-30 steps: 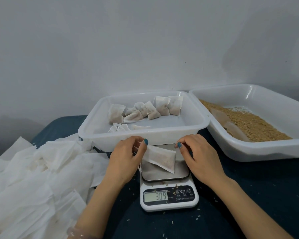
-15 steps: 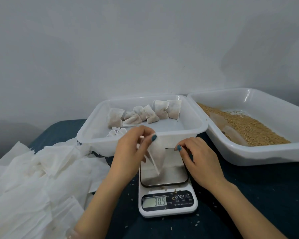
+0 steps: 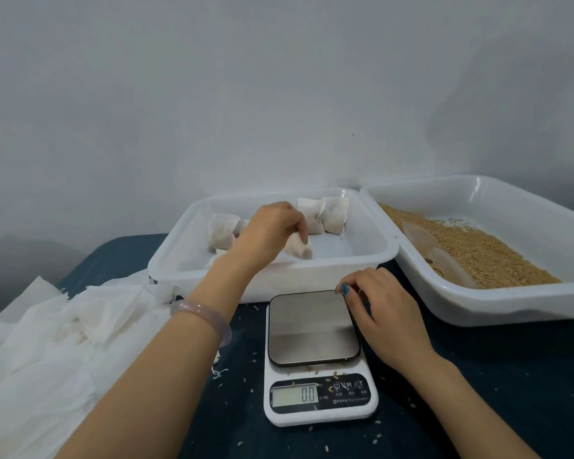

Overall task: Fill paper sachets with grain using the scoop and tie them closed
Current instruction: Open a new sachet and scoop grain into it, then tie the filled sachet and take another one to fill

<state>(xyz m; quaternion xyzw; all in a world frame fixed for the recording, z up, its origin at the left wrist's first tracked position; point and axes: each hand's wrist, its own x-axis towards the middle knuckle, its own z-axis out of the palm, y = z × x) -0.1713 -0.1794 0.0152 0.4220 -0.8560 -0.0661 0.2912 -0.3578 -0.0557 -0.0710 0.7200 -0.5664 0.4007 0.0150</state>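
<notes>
One view: the head camera, looking forward and down; every line below comes from it.
Left hands line: the left hand [image 3: 272, 231] reaches out over the middle tub [image 3: 312, 279], fingers curled down and pinching the top of the filled sachet [image 3: 299, 250].
Filled sachet: inside the tub's walls, low over its bare floor or touching it, I cannot tell which. Its bulk sits right of the fingers, long axis tilted down to the right.
Finished sachets [image 3: 325, 215]: clustered along the tub's far wall, just behind the left hand.
Right hand [image 3: 383, 308]: on the table [image 3: 478, 392] beside the scale [image 3: 322, 412], fingers loosely curled with nothing visible in them, thumb tip at the far right corner of the platter [image 3: 312, 326].
Scale: platter bare, the display [image 3: 294, 394] reading 0.0.
Step, as I judge it: setting a tied sachet down among the rest.
Relation for the coming move: the empty sachets [image 3: 53, 342] lie to the left, beside the left forearm, so the left hand is nearer. The scoop [image 3: 441, 260] lies on the grain [image 3: 497, 256] in the right tub [image 3: 511, 306], ahead and right of the right hand, long axis running far-left to near-right.
</notes>
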